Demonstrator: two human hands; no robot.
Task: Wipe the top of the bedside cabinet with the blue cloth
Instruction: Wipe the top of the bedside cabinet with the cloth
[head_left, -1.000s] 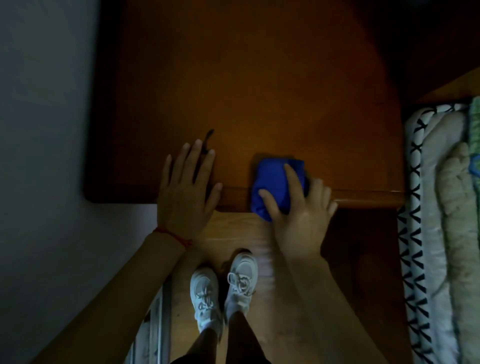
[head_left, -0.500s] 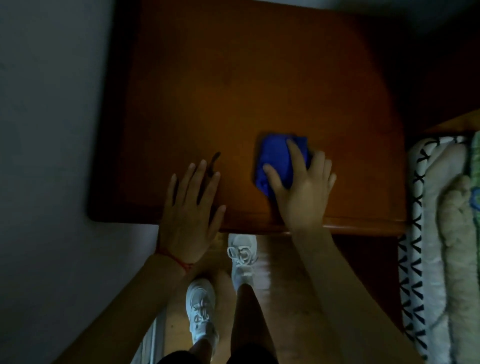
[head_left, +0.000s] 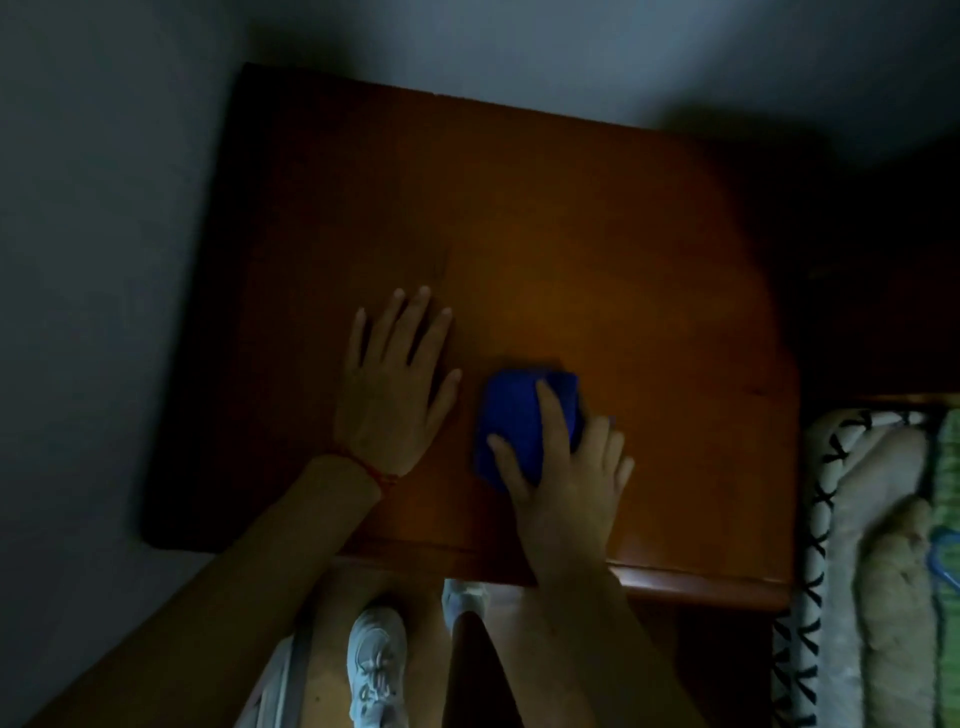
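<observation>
The bedside cabinet's brown wooden top (head_left: 597, 249) fills the middle of the dim head view. A folded blue cloth (head_left: 514, 415) lies on it, near the front centre. My right hand (head_left: 561, 478) presses down on the cloth, fingers spread over its near right part. My left hand (head_left: 395, 384) rests flat on the wood just left of the cloth, fingers apart, holding nothing. A red string circles my left wrist.
A grey wall (head_left: 93, 260) runs along the cabinet's left and far sides. Bedding with a black-and-white pattern (head_left: 821, 519) and a fluffy blanket (head_left: 893, 597) lies to the right. My white shoes (head_left: 374, 670) stand on the floor in front.
My right hand has pushed the blue cloth from the front edge farther onto the top. My left hand has also slid farther in. The camera has moved forward, showing the whole cabinet top.
</observation>
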